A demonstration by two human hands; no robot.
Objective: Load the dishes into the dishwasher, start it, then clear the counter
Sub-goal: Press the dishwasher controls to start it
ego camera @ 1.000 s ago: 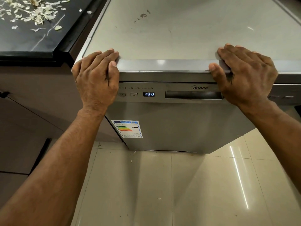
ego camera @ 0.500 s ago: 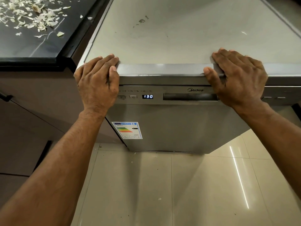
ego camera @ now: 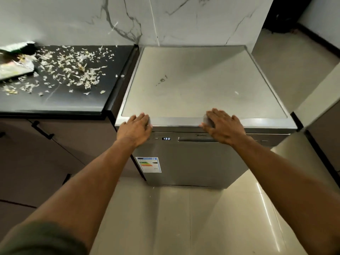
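1. A hand could slide over the flat top of the dishwasher [ego camera: 202, 80], from the near edge to the far wall [ego camera: 165, 19].
2. The left hand [ego camera: 135, 128] and right hand [ego camera: 223, 126] lie on the near edge, with a gap between them.
3. The wall blocks the far side.
4. On the left, pale scraps [ego camera: 73, 69] cover much of the black counter [ego camera: 73, 103].
5. On the right, a cupboard [ego camera: 322, 129] stands close beside the dishwasher.
6. The floor [ego camera: 184, 218] in front gives arms room.

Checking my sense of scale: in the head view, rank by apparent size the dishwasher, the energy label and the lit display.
Largest to smallest: dishwasher, energy label, lit display. None look alike.
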